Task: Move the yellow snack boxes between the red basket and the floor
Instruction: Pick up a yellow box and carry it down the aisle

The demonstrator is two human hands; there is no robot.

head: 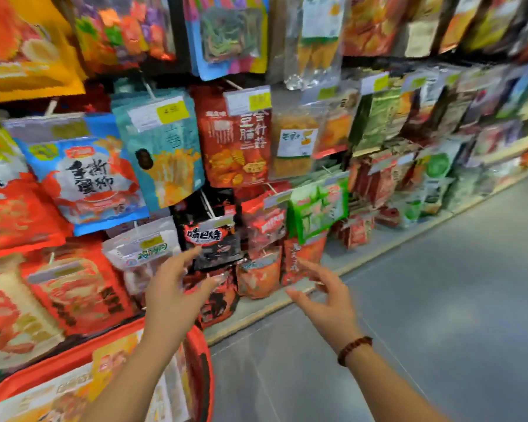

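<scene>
snack bags (232,138) hang on racks beside a grey floor (409,300). we see the yellow boxes (113,360) lying in the red basket (202,354) at lower left. our left hand (171,296) and right hand (326,303) hover with fingers spread, holding nothing. we judge a pickup comes next: reach down into the basket and grip a box.

Bright even store light, heavy motion blur, blocky smearing, wide-angle edge bending
</scene>
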